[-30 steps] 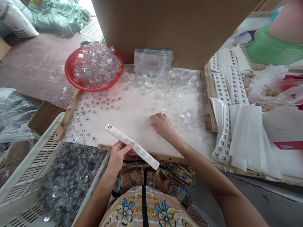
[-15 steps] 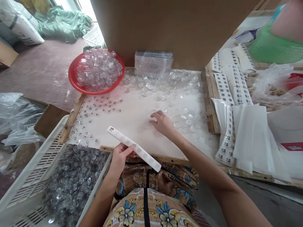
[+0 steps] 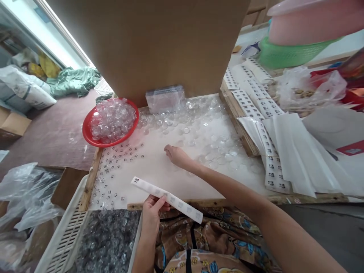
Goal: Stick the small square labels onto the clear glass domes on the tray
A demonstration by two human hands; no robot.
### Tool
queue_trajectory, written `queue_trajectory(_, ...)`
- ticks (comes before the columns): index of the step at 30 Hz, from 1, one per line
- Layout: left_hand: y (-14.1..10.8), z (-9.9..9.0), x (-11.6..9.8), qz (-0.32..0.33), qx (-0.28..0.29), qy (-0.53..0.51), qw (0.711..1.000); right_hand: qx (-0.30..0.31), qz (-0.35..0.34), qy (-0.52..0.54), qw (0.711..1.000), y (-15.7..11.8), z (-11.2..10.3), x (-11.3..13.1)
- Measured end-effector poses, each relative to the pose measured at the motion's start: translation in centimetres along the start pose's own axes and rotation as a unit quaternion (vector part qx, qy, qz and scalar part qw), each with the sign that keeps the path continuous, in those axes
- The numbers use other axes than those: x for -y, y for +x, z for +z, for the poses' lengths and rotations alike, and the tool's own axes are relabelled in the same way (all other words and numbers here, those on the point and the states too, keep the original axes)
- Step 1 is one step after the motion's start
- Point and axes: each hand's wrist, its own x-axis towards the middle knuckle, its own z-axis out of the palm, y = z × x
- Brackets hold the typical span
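My left hand (image 3: 156, 207) pinches a white sticker strip (image 3: 182, 206) between thumb and fingers, at the front edge of the white work board (image 3: 159, 170). One small black panda-like print shows at the strip's upper left end; fainter marks run along the rest. Over the middle of the board is my right hand (image 3: 174, 155), its fingers drawn together; whatever may be in the fingertips is too small to make out. Transparent round discs (image 3: 220, 146) lie loose at the board's back and right. Discs with small black prints (image 3: 113, 161) are spread over its left side.
A red basin (image 3: 109, 142) heaped with transparent pieces stands at the back left. Behind the board rises a large cardboard box (image 3: 148, 41). Bundled sticker sheets (image 3: 271, 167) lie beyond a wooden rail (image 3: 239, 125). A white crate (image 3: 64, 231) of printed discs is below left.
The view has tilted up and turned right. My right hand has moved left over the board, its fingers closing together. My left hand still holds the sticker strip.
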Motion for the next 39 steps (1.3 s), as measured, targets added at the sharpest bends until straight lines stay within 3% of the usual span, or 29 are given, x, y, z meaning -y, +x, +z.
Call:
queue_trajectory(5, 0.0, 0.2, 0.0, 0.009, -0.011, -0.004, 1.000, -0.029, 0.015, 0.008, 0.999, -0.1, -0.6, -1.0)
queue_trajectory(9, -0.1, 0.2, 0.2, 0.023, -0.010, -0.003, 1.000, -0.076, 0.046, -0.056, 0.994, 0.1, -1.3, -2.9)
queue_trajectory(12, -0.1, 0.2, 0.2, 0.026, -0.015, -0.003, 1.000, -0.072, 0.076, -0.095, 0.990, 0.4, -1.7, -4.0)
queue_trajectory(18, -0.2, 0.2, 0.0, 0.011, -0.009, 0.001, 1.000, -0.074, 0.085, -0.067, 0.991, 0.3, -2.0, -4.6)
queue_trajectory(28, -0.2, 0.2, 0.4, 0.007, -0.006, 0.003, 1.000, -0.090, 0.079, -0.060, 0.991, 0.1, -1.3, -5.2)
queue_trajectory(33, -0.2, 0.4, 1.0, 0.034, -0.025, -0.023, 0.999, -0.126, 0.062, -0.024, 0.990, 0.8, -0.9, -5.7)
queue_trajectory(39, -0.5, 0.5, 0.3, 0.014, -0.019, -0.010, 1.000, -0.168, 0.013, 0.003, 0.986, -1.4, -0.4, -5.1)
